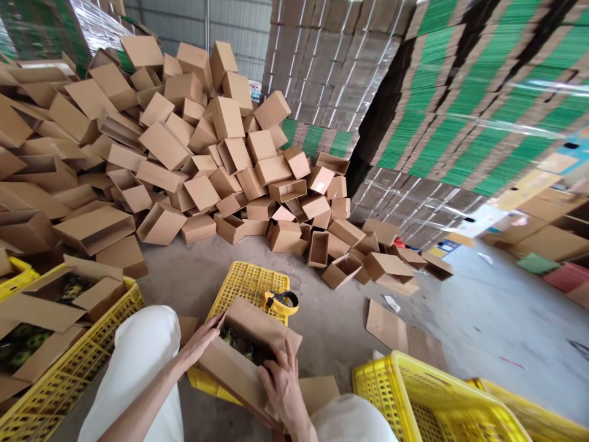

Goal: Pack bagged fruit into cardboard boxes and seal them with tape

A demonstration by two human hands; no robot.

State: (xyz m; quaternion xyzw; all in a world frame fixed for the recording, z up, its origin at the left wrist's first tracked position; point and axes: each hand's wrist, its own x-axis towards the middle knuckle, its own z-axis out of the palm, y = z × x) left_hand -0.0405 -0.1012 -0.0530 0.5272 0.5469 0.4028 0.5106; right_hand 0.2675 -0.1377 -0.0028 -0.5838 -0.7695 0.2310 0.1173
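A cardboard box [234, 371] with raised flaps rests on an upturned yellow crate [246, 282] between my knees. Dark green items [239, 344] show inside it, too shadowed to name. My left hand [200, 339] lies along the box's far left corner, fingers pressed together on its edge. At the right side, my right hand [283, 377] has its fingers spread over the opening and against the box wall. A yellow and black tape dispenser [280, 301] lies on the crate just behind the box.
Yellow crates [131, 301] with filled open boxes stand at the left. Another yellow crate [396, 393] is at the lower right. A large heap of cardboard boxes [197, 190] covers the floor ahead. Stacks of flattened cartons [423, 141] rise behind. Flat cardboard [386, 325] lies on the floor.
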